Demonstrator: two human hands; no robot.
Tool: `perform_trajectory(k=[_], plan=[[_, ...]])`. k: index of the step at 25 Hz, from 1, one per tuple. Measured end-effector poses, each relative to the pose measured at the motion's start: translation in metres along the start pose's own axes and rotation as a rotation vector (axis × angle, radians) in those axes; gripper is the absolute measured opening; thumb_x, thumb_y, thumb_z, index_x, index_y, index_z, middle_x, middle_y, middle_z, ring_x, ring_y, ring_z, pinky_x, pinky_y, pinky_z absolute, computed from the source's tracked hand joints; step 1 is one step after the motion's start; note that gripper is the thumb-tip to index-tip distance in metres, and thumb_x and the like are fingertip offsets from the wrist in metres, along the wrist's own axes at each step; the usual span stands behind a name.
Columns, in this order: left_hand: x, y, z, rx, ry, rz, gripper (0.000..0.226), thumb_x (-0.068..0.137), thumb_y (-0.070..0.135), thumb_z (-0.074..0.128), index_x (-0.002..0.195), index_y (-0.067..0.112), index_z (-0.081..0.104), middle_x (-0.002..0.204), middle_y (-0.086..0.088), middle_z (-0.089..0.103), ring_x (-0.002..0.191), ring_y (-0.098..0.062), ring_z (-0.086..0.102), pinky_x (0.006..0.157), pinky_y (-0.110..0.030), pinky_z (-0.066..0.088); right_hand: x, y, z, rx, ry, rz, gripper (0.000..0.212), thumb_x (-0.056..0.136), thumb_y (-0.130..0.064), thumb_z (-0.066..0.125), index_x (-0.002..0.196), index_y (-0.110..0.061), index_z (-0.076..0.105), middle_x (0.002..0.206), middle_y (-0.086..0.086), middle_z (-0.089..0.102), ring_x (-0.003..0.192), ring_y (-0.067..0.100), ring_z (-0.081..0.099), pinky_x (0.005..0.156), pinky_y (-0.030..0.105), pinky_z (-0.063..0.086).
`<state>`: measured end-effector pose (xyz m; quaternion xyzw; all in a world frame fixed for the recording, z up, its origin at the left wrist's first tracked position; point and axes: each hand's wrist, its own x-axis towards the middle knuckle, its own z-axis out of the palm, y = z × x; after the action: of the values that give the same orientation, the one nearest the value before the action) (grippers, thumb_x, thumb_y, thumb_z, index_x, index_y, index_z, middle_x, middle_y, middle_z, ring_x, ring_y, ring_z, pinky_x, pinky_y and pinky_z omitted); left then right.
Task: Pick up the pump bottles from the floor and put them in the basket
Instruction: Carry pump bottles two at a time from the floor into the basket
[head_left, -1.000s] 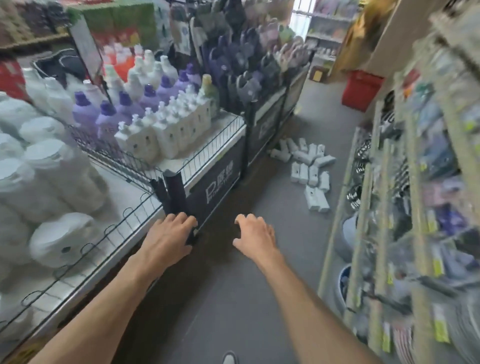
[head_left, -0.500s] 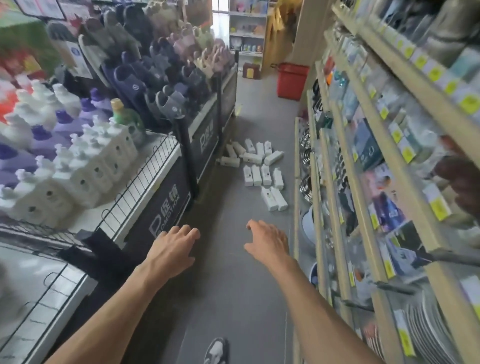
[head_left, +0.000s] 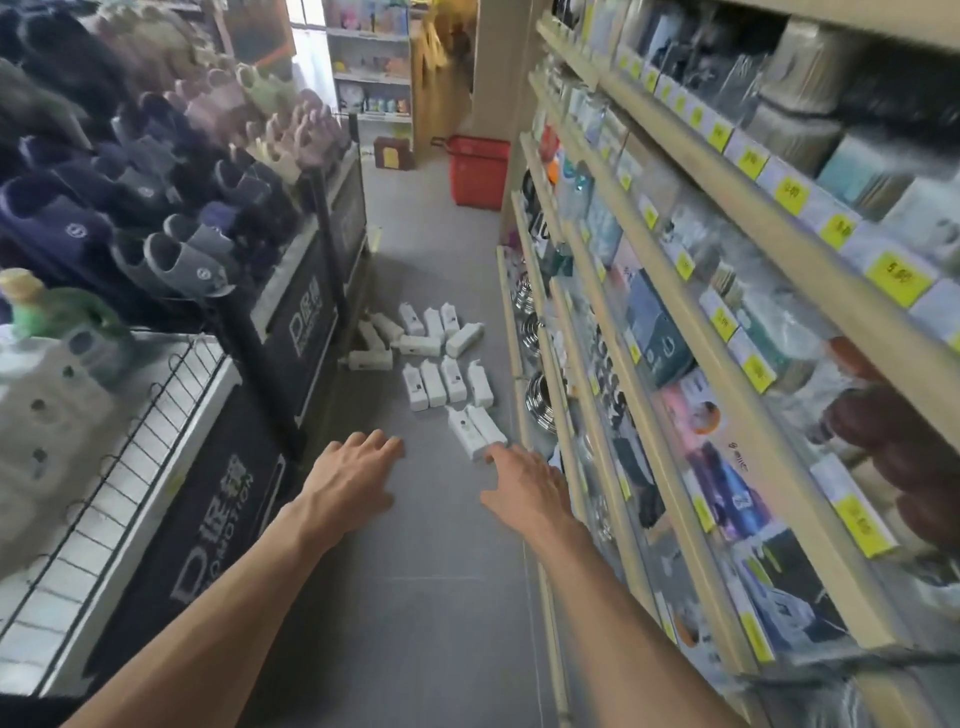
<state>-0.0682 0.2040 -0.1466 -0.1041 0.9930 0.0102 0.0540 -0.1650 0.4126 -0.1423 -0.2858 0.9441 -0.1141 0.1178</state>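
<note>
left hand (head_left: 353, 478) and right hand (head_left: 524, 486) empty and relaxed; close in, take nearest pump bottles (head_left: 475, 431) by body, not pump.

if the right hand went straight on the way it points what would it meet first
Likely the nearest pair of white pump bottles lying on the floor ahead of the right hand, though depth is unclear.

Both bare arms reach out in front. The left hand (head_left: 353, 475) is palm down, fingers loose and a bit spread. The right hand (head_left: 524, 486) is the same, holding nothing.
</note>
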Motion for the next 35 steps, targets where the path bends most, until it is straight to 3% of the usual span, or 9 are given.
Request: perform_trajectory(k=[9, 21, 35], plan=[[0.120, 0.014, -0.005, 0.016, -0.047, 0.061, 0.058, 0.083, 0.037, 0.067, 0.136, 0.032, 0.044, 0.134, 0.008, 0.048, 0.122, -0.018, 0.048, 0.093, -0.032, 0.040, 0.099, 0.053, -0.024, 0.028, -0.019, 0.064, 0.042, 0.090, -0.026, 0.066, 0.130, -0.024, 0.052, 0.127, 0.002, 0.059, 0.117, 0.028, 0.055, 0.095, 0.043, 0.046], [0.226, 0.025, -0.009, -0.039, -0.066, -0.029, 0.059, 0.083, 0.040, 0.069, 0.136, 0.032, 0.044, 0.132, 0.008, 0.049, 0.119, -0.019, 0.049, 0.091, -0.033, 0.041, 0.218, 0.105, -0.046, 0.042, -0.053, 0.001, 0.044, 0.090, -0.029, 0.070, 0.130, -0.025, 0.053, 0.126, 0.000, 0.062, 0.114, 0.026, 0.058, 0.092, 0.043, 0.048], [0.361, -0.038, 0.002, -0.054, -0.122, -0.024, 0.062, 0.084, 0.038, 0.070, 0.139, 0.030, 0.043, 0.137, 0.004, 0.048, 0.123, -0.020, 0.048, 0.097, -0.035, 0.041, 0.356, 0.090, -0.051, 0.023, -0.071, 0.011, 0.042, 0.092, -0.030, 0.069, 0.131, -0.026, 0.054, 0.128, -0.003, 0.062, 0.116, 0.024, 0.057, 0.083, 0.036, 0.041]])
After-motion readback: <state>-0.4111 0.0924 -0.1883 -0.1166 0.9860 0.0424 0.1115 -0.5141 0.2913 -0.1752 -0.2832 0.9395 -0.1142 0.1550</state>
